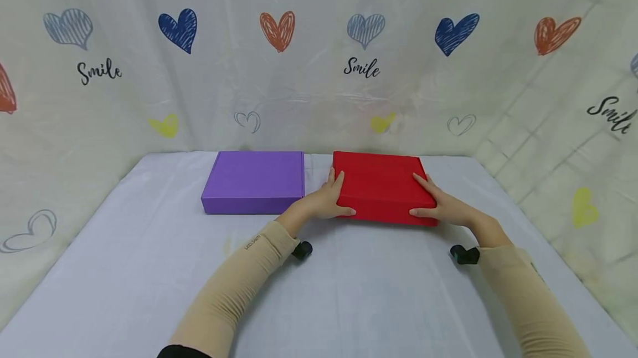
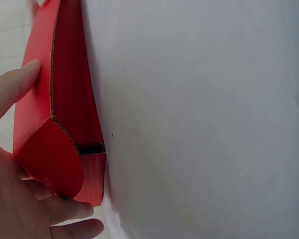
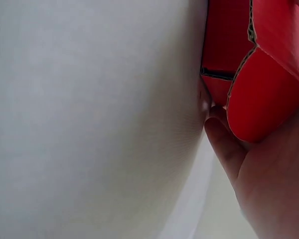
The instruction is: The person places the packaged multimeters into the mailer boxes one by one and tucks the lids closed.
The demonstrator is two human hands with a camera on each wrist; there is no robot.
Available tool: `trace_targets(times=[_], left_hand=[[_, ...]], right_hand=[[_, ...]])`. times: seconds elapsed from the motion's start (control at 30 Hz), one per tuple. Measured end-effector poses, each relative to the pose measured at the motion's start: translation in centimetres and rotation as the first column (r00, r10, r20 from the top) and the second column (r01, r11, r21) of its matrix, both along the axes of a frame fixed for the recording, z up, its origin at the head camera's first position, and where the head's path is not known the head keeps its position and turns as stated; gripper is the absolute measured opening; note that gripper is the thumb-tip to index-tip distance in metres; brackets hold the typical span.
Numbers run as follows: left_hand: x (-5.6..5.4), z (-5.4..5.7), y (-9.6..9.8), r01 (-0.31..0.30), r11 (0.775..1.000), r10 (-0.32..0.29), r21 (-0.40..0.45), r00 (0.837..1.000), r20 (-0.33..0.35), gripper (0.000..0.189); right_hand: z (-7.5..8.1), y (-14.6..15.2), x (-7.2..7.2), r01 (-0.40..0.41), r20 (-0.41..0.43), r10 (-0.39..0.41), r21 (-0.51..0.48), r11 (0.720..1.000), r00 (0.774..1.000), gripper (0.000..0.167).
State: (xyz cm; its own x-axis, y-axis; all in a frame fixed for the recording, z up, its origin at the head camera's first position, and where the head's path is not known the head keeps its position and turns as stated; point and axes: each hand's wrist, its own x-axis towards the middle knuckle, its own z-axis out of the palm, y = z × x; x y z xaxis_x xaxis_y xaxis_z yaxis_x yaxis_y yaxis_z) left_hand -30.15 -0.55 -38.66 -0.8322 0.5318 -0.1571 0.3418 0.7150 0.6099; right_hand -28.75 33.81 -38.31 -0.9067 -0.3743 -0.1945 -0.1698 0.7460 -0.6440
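A flat red cardboard box lies toward the back of the white-covered table, right of centre. My left hand grips its left side, the thumb on the box near the front edge and the other fingers along the side. Across from it, my right hand holds the right side, thumb likewise near the front. In the left wrist view a rounded side flap stands out from the box end, with fingers around it. A similar rounded flap shows in the right wrist view, fingertips beside the lower edge.
A closed purple box lies left of the red one, a narrow gap between them. Behind the table hangs a pale curtain printed with hearts. Small black devices sit at both wrists, over the white tablecloth.
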Motion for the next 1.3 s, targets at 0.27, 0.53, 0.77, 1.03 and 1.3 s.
trace_targets(times=[0.27, 0.53, 0.77, 1.03, 1.3], left_hand=[[0.1, 0.0, -0.1, 0.006, 1.000, -0.007, -0.024, 1.000, -0.012, 0.106], [0.0, 0.5, 0.2, -0.008, 0.992, 0.006, -0.124, 1.000, -0.014, 0.107], [-0.1, 0.8, 0.2, 0.016, 0.985, -0.015, -0.174, 1.000, 0.007, 0.106], [-0.1, 0.5, 0.0, -0.026, 0.997, 0.027, -0.074, 1.000, 0.012, 0.103], [0.9, 0.4, -0.7, -0.068, 0.995, 0.062, -0.067, 0.994, -0.091, 0.096]], right_hand=[[0.0, -0.1, -0.2, -0.013, 0.006, 0.013, 0.000, 1.000, 1.000, 0.111], [0.0, -0.4, -0.5, -0.014, -0.029, 0.016, 0.061, 0.998, 0.999, 0.110], [-0.4, -0.3, -0.5, -0.009, -0.021, 0.010, 0.071, 0.997, 1.000, 0.112], [-0.4, 0.0, -0.4, -0.012, -0.029, 0.014, 0.047, 0.999, 0.999, 0.108], [-0.2, 0.1, -0.2, 0.007, -0.011, -0.006, 0.041, 0.999, 1.000, 0.110]])
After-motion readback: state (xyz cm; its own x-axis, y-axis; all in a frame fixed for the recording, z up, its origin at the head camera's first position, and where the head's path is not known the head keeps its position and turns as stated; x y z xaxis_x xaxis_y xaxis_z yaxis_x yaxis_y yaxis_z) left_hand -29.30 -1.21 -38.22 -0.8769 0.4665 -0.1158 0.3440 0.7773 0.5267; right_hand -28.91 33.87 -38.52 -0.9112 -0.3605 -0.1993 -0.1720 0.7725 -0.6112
